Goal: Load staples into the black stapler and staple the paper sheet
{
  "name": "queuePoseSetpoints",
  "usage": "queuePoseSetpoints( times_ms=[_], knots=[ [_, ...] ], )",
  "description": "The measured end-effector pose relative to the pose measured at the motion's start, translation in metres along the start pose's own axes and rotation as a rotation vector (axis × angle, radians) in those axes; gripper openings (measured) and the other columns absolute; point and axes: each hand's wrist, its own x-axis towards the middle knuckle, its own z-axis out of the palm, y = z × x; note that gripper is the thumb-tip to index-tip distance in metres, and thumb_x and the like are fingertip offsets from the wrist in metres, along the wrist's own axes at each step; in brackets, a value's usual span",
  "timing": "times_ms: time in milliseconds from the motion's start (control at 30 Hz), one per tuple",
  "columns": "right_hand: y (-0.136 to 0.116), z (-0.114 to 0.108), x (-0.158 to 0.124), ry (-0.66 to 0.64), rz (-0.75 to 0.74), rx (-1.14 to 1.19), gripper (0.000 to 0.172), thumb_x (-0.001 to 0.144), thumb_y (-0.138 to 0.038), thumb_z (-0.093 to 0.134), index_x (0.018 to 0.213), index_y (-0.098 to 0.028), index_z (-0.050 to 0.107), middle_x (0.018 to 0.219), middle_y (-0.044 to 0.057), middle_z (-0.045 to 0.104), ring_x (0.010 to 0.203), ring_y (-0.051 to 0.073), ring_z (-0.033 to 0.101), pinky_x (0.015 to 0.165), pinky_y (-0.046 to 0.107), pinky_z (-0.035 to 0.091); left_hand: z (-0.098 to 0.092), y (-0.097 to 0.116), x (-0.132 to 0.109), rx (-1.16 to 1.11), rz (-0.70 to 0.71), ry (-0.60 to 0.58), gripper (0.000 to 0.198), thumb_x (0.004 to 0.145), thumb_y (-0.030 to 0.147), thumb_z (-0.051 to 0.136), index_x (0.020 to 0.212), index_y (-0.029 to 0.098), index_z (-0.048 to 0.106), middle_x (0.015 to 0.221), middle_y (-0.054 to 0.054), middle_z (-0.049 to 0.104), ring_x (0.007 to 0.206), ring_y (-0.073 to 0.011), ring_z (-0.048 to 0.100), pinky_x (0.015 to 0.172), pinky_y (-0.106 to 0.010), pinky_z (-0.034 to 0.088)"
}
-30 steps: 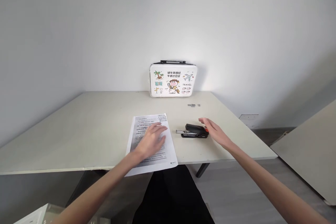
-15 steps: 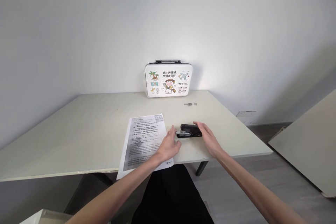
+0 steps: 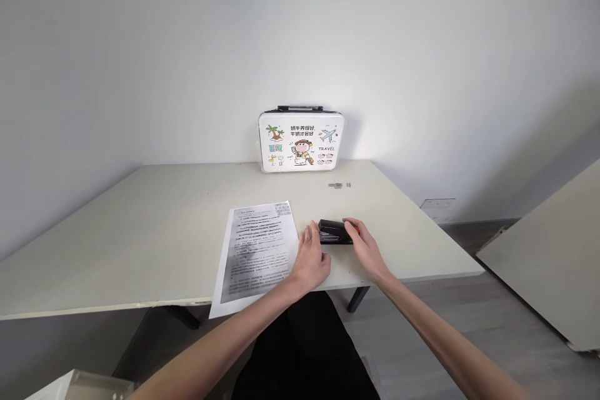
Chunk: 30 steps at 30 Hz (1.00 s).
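A black stapler (image 3: 334, 229) lies sideways near the front edge of the table. My right hand (image 3: 368, 251) is closed round its right end, thumb on the near side. At the stapler's left end is my left hand (image 3: 312, 260), with fingers stretched and set against that end, not wrapped round it. The silver metal part inside the stapler shows only partly between its upper and lower arms. Just left of that hand lies a printed sheet of paper (image 3: 257, 250), its lower edge hanging over the table's front.
A white case (image 3: 301, 142) with cartoon prints and a black handle stands against the wall at the back of the table (image 3: 154, 231). Small silver staple strips (image 3: 337, 185) lie before it on the right. A white panel (image 3: 553, 256) stands at far right.
My left hand has moved right against the stapler's end, and the metal part that stuck out there no longer shows. The right hand has shifted slightly left along the stapler.
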Motion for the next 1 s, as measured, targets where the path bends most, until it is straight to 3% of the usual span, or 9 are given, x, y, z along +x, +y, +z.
queuePoseSetpoints(
  times_ms=[100, 167, 233, 300, 367, 467, 567, 700, 1000],
  knots=[
    [0.006, -0.002, 0.001, -0.070, -0.125, -0.124, 0.055, 0.098, -0.066, 0.050, 0.136, -0.027, 0.058, 0.148, 0.009, 0.060, 0.137, 0.029, 0.055, 0.114, 0.045, 0.045, -0.012, -0.011, 0.004, 0.084, 0.059, -0.002, 0.095, 0.091, 0.028, 0.053, 0.167, 0.009, 0.000, 0.175, -0.019, 0.010, 0.161, -0.0331, -0.010, 0.132, -0.055, 0.007],
    [0.010, -0.005, 0.002, -0.107, -0.236, -0.225, 0.056, 0.098, -0.064, 0.053, 0.139, -0.026, 0.054, 0.149, 0.011, 0.058, 0.137, 0.030, 0.055, 0.112, 0.046, 0.047, -0.032, -0.025, 0.011, 0.171, 0.101, 0.039, 0.087, 0.095, 0.037, 0.054, 0.167, 0.014, 0.012, 0.175, -0.017, 0.014, 0.162, -0.0351, -0.008, 0.131, -0.058, 0.011],
    [0.012, -0.009, 0.005, -0.106, -0.336, -0.319, 0.055, 0.097, -0.061, 0.057, 0.139, -0.026, 0.054, 0.145, 0.012, 0.060, 0.134, 0.030, 0.057, 0.111, 0.048, 0.048, -0.061, -0.045, 0.022, 0.312, 0.120, 0.160, 0.067, 0.101, 0.042, 0.049, 0.160, 0.016, 0.033, 0.173, -0.015, 0.024, 0.163, -0.0356, 0.001, 0.130, -0.057, 0.016],
    [0.010, -0.013, 0.010, -0.108, -0.406, -0.401, 0.049, 0.097, -0.059, 0.059, 0.134, -0.027, 0.057, 0.139, 0.011, 0.063, 0.130, 0.030, 0.059, 0.109, 0.048, 0.049, -0.095, -0.069, 0.035, 0.475, 0.103, 0.294, 0.043, 0.103, 0.034, 0.044, 0.141, 0.018, 0.055, 0.162, -0.013, 0.043, 0.159, -0.0324, 0.021, 0.128, -0.052, 0.023],
    [0.003, -0.016, 0.017, -0.164, -0.446, -0.477, 0.043, 0.098, -0.057, 0.059, 0.129, -0.028, 0.060, 0.132, 0.010, 0.067, 0.125, 0.030, 0.062, 0.104, 0.046, 0.051, -0.124, -0.094, 0.045, 0.496, 0.030, 0.355, 0.034, 0.102, 0.030, 0.043, 0.125, 0.015, 0.063, 0.142, -0.020, 0.056, 0.145, -0.0368, 0.040, 0.121, -0.056, 0.032],
    [-0.010, -0.015, 0.027, -0.295, -0.493, -0.568, 0.035, 0.099, -0.054, 0.058, 0.122, -0.029, 0.064, 0.123, 0.008, 0.072, 0.116, 0.029, 0.066, 0.098, 0.045, 0.053, -0.148, -0.125, 0.049, 0.497, -0.046, 0.398, 0.029, 0.100, 0.035, 0.048, 0.108, 0.013, 0.065, 0.122, -0.023, 0.059, 0.127, -0.0424, 0.048, 0.109, -0.062, 0.038],
    [-0.019, -0.009, 0.036, -0.372, -0.504, -0.585, 0.032, 0.099, -0.052, 0.059, 0.120, -0.029, 0.066, 0.123, 0.006, 0.073, 0.112, 0.028, 0.068, 0.097, 0.044, 0.054, -0.146, -0.139, 0.043, 0.468, -0.048, 0.383, 0.025, 0.099, 0.038, 0.050, 0.104, 0.016, 0.062, 0.114, -0.018, 0.059, 0.116, -0.0375, 0.051, 0.106, -0.057, 0.041],
    [-0.018, -0.005, 0.044, -0.431, -0.498, -0.529, 0.035, 0.098, -0.052, 0.060, 0.124, -0.029, 0.066, 0.127, 0.006, 0.073, 0.112, 0.028, 0.069, 0.097, 0.042, 0.054, -0.131, -0.135, 0.027, 0.407, 0.002, 0.313, 0.026, 0.100, 0.042, 0.050, 0.110, 0.020, 0.060, 0.111, -0.010, 0.060, 0.110, -0.0294, 0.054, 0.107, -0.049, 0.041],
    [-0.019, -0.009, 0.051, -0.517, -0.514, -0.500, 0.038, 0.096, -0.056, 0.063, 0.123, -0.030, 0.068, 0.123, 0.005, 0.073, 0.110, 0.027, 0.069, 0.095, 0.040, 0.054, -0.119, -0.109, 0.002, 0.312, -0.029, 0.222, 0.042, 0.101, 0.058, 0.047, 0.118, 0.025, 0.067, 0.118, -0.010, 0.057, 0.116, -0.0322, 0.049, 0.107, -0.053, 0.040]
  ],
)
